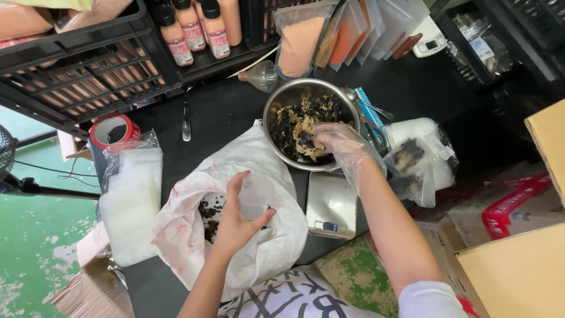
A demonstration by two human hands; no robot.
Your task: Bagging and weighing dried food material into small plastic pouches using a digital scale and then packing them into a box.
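nearest the camera, a small clear bag (254,194) is pinched open by the left hand (238,221), just in front of the steel bowl (276,103). inside the bowl, a clump of dried mushrooms (306,138) is grasped by the gloved right hand (338,141). pieces could be dropped onto the counter (223,109) beside the bowl if the clump is held loosely, or the bag mouth could be missed should it sag shut.
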